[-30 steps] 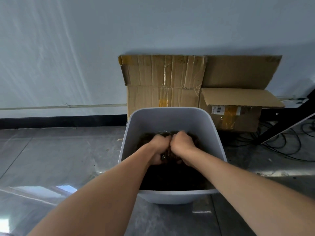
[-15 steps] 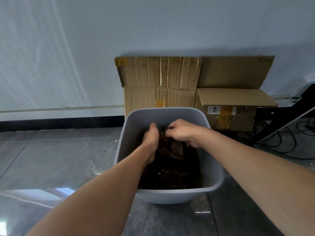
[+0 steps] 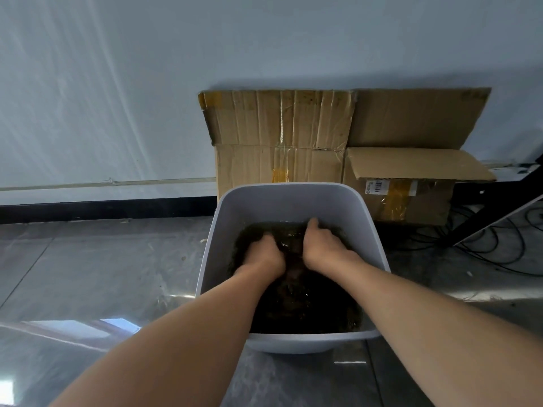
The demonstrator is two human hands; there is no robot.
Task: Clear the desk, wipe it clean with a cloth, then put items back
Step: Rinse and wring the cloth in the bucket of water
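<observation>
A light grey plastic bin (image 3: 293,201) stands on the floor in front of me, holding dark water. A dark brown cloth (image 3: 289,251) lies in that water between my hands. My left hand (image 3: 263,252) is plunged into the bin and its fingers are under the water and the cloth. My right hand (image 3: 321,245) grips the cloth beside it, thumb pointing to the bin's far wall. The fingertips of both hands are hidden.
Flattened cardboard (image 3: 279,136) leans on the wall behind the bin, with a taped cardboard box (image 3: 411,186) to its right. Black cables (image 3: 499,248) and a dark desk leg (image 3: 499,212) are at far right. Glossy grey floor (image 3: 102,274) spreads to the left.
Both hands were clenched together above the water, then parted with the cloth lifted. Now they have pushed down into the water with the cloth between them.
</observation>
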